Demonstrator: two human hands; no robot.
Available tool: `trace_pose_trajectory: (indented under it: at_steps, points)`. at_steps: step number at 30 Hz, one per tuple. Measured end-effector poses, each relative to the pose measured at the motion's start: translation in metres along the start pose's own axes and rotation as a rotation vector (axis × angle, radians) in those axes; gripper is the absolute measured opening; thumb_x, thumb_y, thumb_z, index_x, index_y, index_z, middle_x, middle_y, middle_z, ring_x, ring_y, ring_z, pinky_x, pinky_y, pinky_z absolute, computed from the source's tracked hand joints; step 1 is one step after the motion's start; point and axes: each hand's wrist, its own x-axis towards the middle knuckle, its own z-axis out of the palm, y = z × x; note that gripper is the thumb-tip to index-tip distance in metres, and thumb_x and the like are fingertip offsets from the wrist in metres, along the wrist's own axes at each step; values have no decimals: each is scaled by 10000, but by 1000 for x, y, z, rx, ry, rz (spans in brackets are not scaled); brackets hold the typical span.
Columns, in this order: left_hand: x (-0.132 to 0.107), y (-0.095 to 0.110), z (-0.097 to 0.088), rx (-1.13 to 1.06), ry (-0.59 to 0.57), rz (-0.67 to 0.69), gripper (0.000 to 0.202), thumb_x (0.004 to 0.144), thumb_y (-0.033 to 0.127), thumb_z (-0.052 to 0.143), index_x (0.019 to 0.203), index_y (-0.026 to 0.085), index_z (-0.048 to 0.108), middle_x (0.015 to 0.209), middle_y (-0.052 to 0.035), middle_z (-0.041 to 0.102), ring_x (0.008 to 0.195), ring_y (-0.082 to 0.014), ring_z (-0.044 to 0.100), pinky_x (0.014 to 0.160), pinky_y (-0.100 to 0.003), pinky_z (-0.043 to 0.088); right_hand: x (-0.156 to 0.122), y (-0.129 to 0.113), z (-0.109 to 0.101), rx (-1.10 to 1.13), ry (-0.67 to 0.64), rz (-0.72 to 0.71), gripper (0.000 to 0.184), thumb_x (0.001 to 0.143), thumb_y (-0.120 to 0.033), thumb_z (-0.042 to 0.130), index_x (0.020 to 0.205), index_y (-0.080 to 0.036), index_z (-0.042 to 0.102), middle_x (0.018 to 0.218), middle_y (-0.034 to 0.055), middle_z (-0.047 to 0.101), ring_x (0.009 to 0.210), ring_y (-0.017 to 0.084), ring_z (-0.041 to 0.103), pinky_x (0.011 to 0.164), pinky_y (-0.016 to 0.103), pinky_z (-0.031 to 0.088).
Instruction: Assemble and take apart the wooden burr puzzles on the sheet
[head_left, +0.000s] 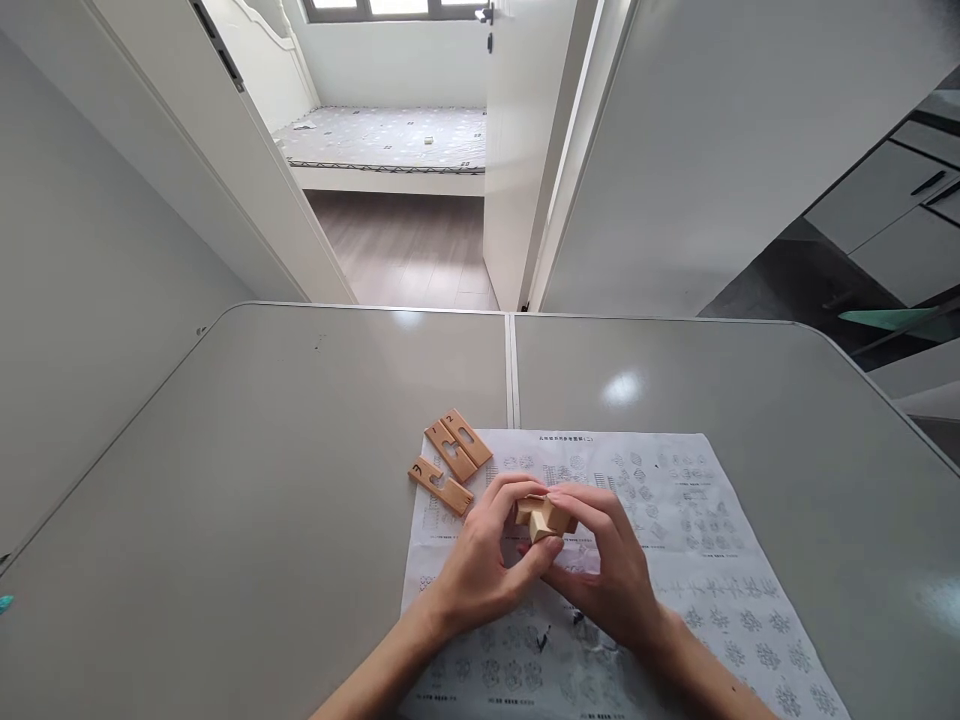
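Both my hands meet over a printed instruction sheet (675, 520) on the grey table (262, 480). My left hand (487, 565) and my right hand (607, 570) are closed together on a small assembly of wooden puzzle pieces (541, 517), fingers wrapped round it from either side. Three loose flat wooden pieces lie just left of my hands: two numbered, slotted ones (459, 445) side by side and a third (440, 485) in front of them, partly on the sheet's corner.
The table is two grey halves joined by a seam (511, 370). Beyond its far edge an open doorway (405, 200) shows a wooden floor and a bed. Grey walls stand left and right; dark cabinets (885, 200) are at far right.
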Motion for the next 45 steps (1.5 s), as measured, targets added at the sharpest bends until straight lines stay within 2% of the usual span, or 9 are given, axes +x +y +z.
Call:
trace_pose_trajectory:
  at_steps: [9, 13, 18, 21, 23, 28, 34, 40, 45]
  points:
    - [0, -3, 2, -37, 79, -79, 323, 995, 307, 680, 1296, 223, 602, 1343, -116, 651, 1293, -290, 626, 1131, -458, 508, 2, -2, 0, -18, 11, 61, 575, 977, -205, 750, 1498, -277, 519, 1241, 139, 680, 1130, 320, 707, 922, 521, 654]
    - [-1, -5, 0, -90, 150, -132, 313, 1071, 445, 575, 1280, 214, 610, 1322, -126, 653, 1284, -298, 629, 1143, -463, 502, 3, -1, -1, -19, 22, 107, 624, 947, -219, 808, 1493, -275, 512, 1270, 139, 662, 1164, 326, 685, 958, 524, 630]
    - [-2, -6, 0, -160, 164, -192, 434, 1101, 581, 467, 1298, 222, 608, 1331, -121, 670, 1253, -288, 641, 1086, -433, 541, 2, 4, -2, -33, 27, 249, 610, 950, -332, 823, 1471, -256, 514, 1289, 141, 633, 1201, 341, 651, 975, 523, 612]
    - [-2, -6, 0, -190, 194, -213, 468, 1105, 613, 429, 1286, 222, 612, 1330, -119, 680, 1231, -282, 651, 1044, -418, 556, 1, 8, -1, -50, -28, 352, 582, 967, -414, 797, 1458, -267, 522, 1292, 133, 626, 1186, 344, 643, 970, 532, 608]
    - [-3, -6, 1, -205, 203, -214, 469, 1110, 612, 415, 1285, 223, 611, 1335, -118, 682, 1269, -287, 639, 1048, -413, 554, 0, 10, 1, -60, -90, 380, 580, 972, -446, 785, 1457, -269, 522, 1306, 138, 630, 1207, 358, 626, 984, 552, 599]
    - [-3, -6, 1, -176, 194, -187, 430, 1106, 583, 456, 1299, 225, 594, 1353, -120, 677, 1318, -292, 622, 1123, -437, 510, -1, 15, 5, -88, -191, 334, 523, 990, -430, 755, 1439, -271, 538, 1321, 146, 646, 1266, 391, 579, 1041, 624, 559]
    - [-3, -5, 2, -130, 181, -161, 331, 1064, 471, 581, 1300, 239, 577, 1348, -111, 670, 1309, -291, 626, 1145, -451, 491, 0, 15, 6, -104, -210, 309, 544, 991, -374, 744, 1488, -279, 542, 1351, 158, 627, 1296, 400, 568, 1055, 646, 555]
    - [-1, -2, 3, -130, 176, -153, 344, 991, 330, 674, 1302, 229, 570, 1344, -113, 666, 1293, -277, 644, 1132, -429, 515, 1, 10, 2, -42, -172, 320, 626, 1018, -370, 709, 1585, -274, 462, 1429, 170, 584, 1331, 378, 577, 1066, 616, 577]
    - [-1, 0, 3, -116, 167, -119, 366, 968, 305, 708, 1299, 226, 574, 1320, -105, 679, 1272, -270, 661, 1117, -426, 528, 6, 7, -1, 22, -103, 218, 324, 1031, -220, 678, 1347, -295, 667, 1220, 113, 707, 1200, 321, 669, 1021, 542, 611]
